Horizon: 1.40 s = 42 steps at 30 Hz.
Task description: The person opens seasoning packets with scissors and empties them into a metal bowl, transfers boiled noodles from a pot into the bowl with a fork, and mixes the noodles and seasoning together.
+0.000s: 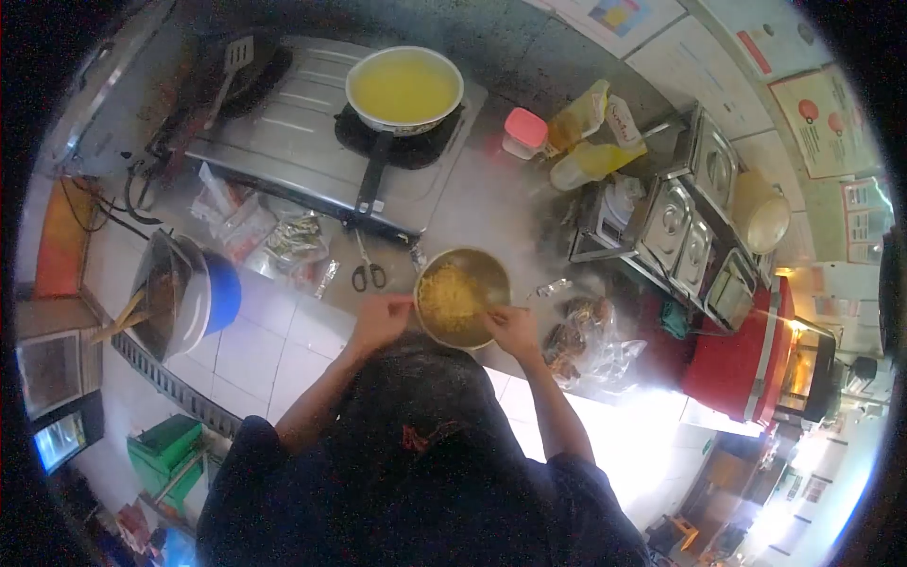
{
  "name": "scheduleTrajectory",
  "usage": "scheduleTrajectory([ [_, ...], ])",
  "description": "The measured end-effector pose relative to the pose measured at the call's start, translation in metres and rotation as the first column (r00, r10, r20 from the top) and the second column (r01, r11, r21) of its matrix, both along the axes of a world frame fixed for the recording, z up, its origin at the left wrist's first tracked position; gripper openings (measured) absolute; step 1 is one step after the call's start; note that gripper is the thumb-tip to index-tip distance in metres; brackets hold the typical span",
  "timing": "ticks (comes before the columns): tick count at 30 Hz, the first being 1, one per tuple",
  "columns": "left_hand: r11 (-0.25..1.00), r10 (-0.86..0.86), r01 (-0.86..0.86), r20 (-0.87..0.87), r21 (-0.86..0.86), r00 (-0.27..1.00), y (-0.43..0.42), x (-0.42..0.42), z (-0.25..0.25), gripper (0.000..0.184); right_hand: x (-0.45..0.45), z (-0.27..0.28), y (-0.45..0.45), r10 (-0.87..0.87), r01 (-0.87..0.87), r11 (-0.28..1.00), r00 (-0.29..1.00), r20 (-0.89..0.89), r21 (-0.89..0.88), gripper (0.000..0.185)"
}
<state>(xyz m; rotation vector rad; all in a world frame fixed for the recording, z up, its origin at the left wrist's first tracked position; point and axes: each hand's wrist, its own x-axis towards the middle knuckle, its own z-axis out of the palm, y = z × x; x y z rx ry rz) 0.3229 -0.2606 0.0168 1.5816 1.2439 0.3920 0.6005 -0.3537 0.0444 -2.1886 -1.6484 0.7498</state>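
Observation:
A metal bowl (497,276) stands on the counter in front of me, with a yellowish, crumbly-looking food (448,291) in it. My left hand (382,323) is closed at the left rim of the bowl. At the opposite side, my right hand (511,330) has its fingers pinched together over the inner edge, near the food; anything small between them is hidden. Black-handled scissors (369,275) lie just left of the bowl. Beyond it, a pan (452,110) of yellow liquid sits on the stove, its black handle pointing toward me.
Plastic packets (295,238) lie along the stove (300,90). To the right are a clear bag (605,350) with dark contents, a rack of lidded metal containers (669,222) and a red box (732,364). A pink-lidded tub (524,131) stands behind; a blue bucket (222,293) is left.

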Motion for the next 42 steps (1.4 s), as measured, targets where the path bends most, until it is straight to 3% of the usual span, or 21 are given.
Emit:
scheduleTrajectory([
  [1,0.999,-0.034,0.033,-0.023,-0.030,0.999,0.001,-0.001,-0.001,0.030,0.005,-0.002,-0.005,-0.077,0.075,0.997,0.990,-0.116,-0.021,0.044],
  [5,0.999,-0.020,0.019,0.054,0.033,0.998,-0.001,-0.010,-0.005,0.029,0.020,0.008,-0.028,-0.115,0.111,0.993,0.982,-0.152,-0.034,0.043],
  [8,0.999,0.046,-0.045,0.059,-0.004,0.997,-0.007,-0.028,-0.018,0.030,0.011,0.067,-0.027,-0.154,0.154,0.988,0.978,-0.141,-0.009,0.041],
  [10,0.962,0.112,-0.088,0.080,-0.258,0.990,-0.009,-0.043,-0.007,0.035,0.002,0.111,-0.020,-0.181,0.183,0.983,0.977,-0.114,0.005,0.039],
  [11,0.963,0.100,-0.076,0.082,-0.260,0.992,-0.013,-0.050,-0.002,0.035,0.002,0.104,-0.019,-0.194,0.196,0.981,0.974,-0.112,0.003,0.039],
  [13,0.902,0.218,-0.177,0.062,-0.393,0.974,-0.026,-0.065,0.004,0.034,-0.002,0.087,-0.018,-0.066,0.062,0.991,0.997,0.028,0.119,0.035],
  [14,0.967,0.094,-0.100,-0.035,-0.233,0.995,-0.036,-0.075,0.000,0.033,-0.006,0.086,-0.022,-0.084,0.079,0.990,0.996,0.035,0.120,0.035],
  [15,0.998,-0.004,-0.006,-0.145,-0.070,0.989,-0.045,-0.085,-0.007,0.032,-0.012,0.091,-0.020,-0.055,0.065,0.997,0.968,0.244,-0.033,0.033],
  [16,0.998,0.003,-0.011,-0.134,-0.058,0.991,-0.052,-0.096,-0.019,0.032,-0.013,0.099,-0.013,0.016,0.071,0.981,0.900,0.436,-0.181,0.031],
  [18,0.831,0.075,-0.027,0.063,-0.555,0.995,-0.056,-0.110,-0.029,0.032,-0.010,0.123,-0.012,-0.016,0.089,0.987,0.882,0.470,-0.135,0.031],
  [19,0.835,0.083,-0.035,0.064,-0.549,0.995,-0.052,-0.107,-0.025,0.032,-0.009,0.130,-0.012,-0.057,0.121,0.988,0.867,0.494,-0.100,0.030],
  [22,0.991,0.020,-0.024,-0.027,-0.135,0.999,-0.031,-0.070,-0.001,0.029,-0.002,0.132,0.003,0.018,0.121,0.970,0.829,0.559,-0.211,0.030],
  [26,0.989,-0.121,0.133,-0.162,0.064,0.979,-0.004,-0.006,0.014,0.025,0.016,0.027,0.009,0.147,-0.004,0.966,0.833,0.534,-0.258,0.033],
  [28,0.985,-0.062,0.087,-0.164,0.146,0.984,-0.010,0.006,0.015,0.024,0.007,0.005,0.012,0.218,-0.182,0.973,0.924,0.313,-0.141,0.029],
  [29,0.975,-0.010,0.048,-0.172,0.218,0.985,-0.007,0.007,0.014,0.023,0.010,-0.001,0.017,0.216,-0.186,0.975,0.924,0.315,-0.122,0.029],
  [30,0.973,-0.016,0.058,-0.184,0.224,0.983,-0.002,0.005,0.009,0.023,0.009,-0.004,0.014,0.197,-0.198,0.980,0.955,0.223,-0.020,0.030],
  [31,0.991,-0.027,0.037,-0.083,0.125,0.996,-0.002,0.002,0.002,0.023,0.004,-0.010,0.003,0.179,-0.188,0.979,0.976,0.121,0.073,0.030],
  [32,0.999,-0.025,0.024,0.025,0.023,0.999,-0.003,0.000,-0.005,0.022,0.002,-0.014,-0.005,0.163,-0.172,0.983,0.980,0.111,0.070,0.030],
  [34,1.000,-0.024,0.023,0.040,0.017,0.999,-0.002,-0.003,0.001,0.021,0.002,0.000,-0.009,-0.024,0.025,0.998,1.000,-0.004,0.057,0.029],
  [40,0.993,0.110,-0.111,0.032,0.032,0.993,-0.002,-0.029,-0.001,0.021,-0.005,0.097,-0.023,-0.070,0.069,0.981,0.998,-0.005,0.182,0.035],
  [42,0.994,0.111,-0.110,0.047,-0.014,0.993,0.001,-0.037,-0.002,0.023,-0.007,0.089,-0.024,-0.083,0.080,0.991,0.996,0.030,0.110,0.035],
])
